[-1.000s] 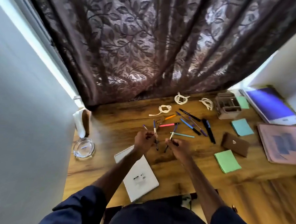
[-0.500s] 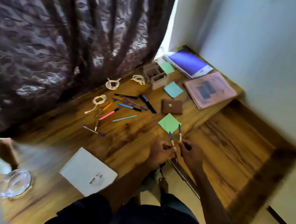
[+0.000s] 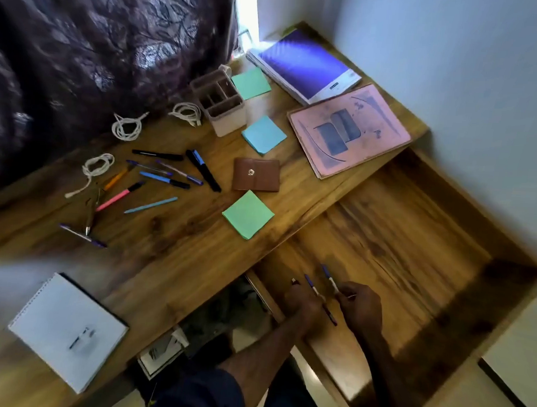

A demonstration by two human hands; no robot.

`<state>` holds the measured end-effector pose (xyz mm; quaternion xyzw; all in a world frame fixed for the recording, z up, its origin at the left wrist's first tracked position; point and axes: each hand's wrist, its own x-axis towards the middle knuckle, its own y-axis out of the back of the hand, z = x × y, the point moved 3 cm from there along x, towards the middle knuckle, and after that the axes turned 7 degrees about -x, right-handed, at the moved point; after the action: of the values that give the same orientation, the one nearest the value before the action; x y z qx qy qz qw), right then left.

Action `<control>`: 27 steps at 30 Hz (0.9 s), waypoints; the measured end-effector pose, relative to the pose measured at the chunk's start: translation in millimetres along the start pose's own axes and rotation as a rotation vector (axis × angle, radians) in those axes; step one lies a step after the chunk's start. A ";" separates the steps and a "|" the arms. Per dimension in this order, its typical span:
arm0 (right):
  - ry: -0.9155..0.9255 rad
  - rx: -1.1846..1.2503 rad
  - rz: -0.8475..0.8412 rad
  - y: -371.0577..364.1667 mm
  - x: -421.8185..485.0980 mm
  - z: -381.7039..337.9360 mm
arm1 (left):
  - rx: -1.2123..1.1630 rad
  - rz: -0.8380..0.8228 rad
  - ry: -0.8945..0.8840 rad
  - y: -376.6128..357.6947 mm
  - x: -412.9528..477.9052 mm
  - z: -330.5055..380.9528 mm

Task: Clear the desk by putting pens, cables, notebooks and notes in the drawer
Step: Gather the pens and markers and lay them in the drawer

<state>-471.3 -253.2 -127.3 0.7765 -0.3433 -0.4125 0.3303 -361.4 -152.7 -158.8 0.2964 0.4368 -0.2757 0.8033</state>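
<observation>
While both hands hang over the pulled-out wooden drawer (image 3: 416, 231), each grasps one pen. The left hand (image 3: 305, 300) has its fingers curled round a slim blue-capped pen (image 3: 311, 284), and the right hand (image 3: 361, 306) pinches a second blue-capped pen (image 3: 330, 278). The two pens lie just beside each other, caps pointing away from the person, above the drawer's near left corner.

No writing can be read. The glossy purple notebook (image 3: 304, 60) has a small dark label on its white bottom strip, too small to make out. The pink-covered notebook (image 3: 348, 129) carries blurred blue print, and the white spiral notepad (image 3: 67, 329) has a smeared dark mark.

The brown wooden desk (image 3: 169, 260) has a front edge that runs diagonally, with the drawer jutting out below its right part. The drawer's floor ahead of the hands shows bare wood, and a pale wall stands close along its far side. The pink notebook overhangs the desk edge above the drawer.

On the desk, loose pens (image 3: 165, 178) lie scattered left of a brown snap wallet (image 3: 256, 174). Three coiled white cables (image 3: 126, 127) lie near the dark leaf-patterned curtain (image 3: 97, 51). A green sticky-note pad (image 3: 248, 214) lies near the front edge, a blue pad (image 3: 264, 134) lies beyond the wallet, and another green pad (image 3: 251, 82) lies beside a beige compartmented pen holder (image 3: 221, 104).
</observation>
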 end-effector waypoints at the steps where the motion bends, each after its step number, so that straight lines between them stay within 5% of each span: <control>1: 0.020 -0.013 -0.023 -4.6 4.7 4.9 | 0.064 0.103 -0.026 -2.0 12.0 -7.6; 4: 0.062 -0.050 -0.091 -17.4 12.8 8.1 | 0.106 0.223 0.062 -12.9 36.9 -27.6; 17: 0.136 -0.179 -0.146 -35.6 21.8 6.4 | -0.069 0.266 0.098 -37.9 99.7 -69.0; 27: 0.166 -0.143 -0.111 -39.0 21.1 11.0 | -0.055 0.273 0.045 -27.8 47.7 -35.2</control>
<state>-461.8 -251.4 -171.9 0.8003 -0.2407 -0.3879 0.3889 -377.6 -154.9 -222.3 0.3370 0.4178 -0.1449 0.8312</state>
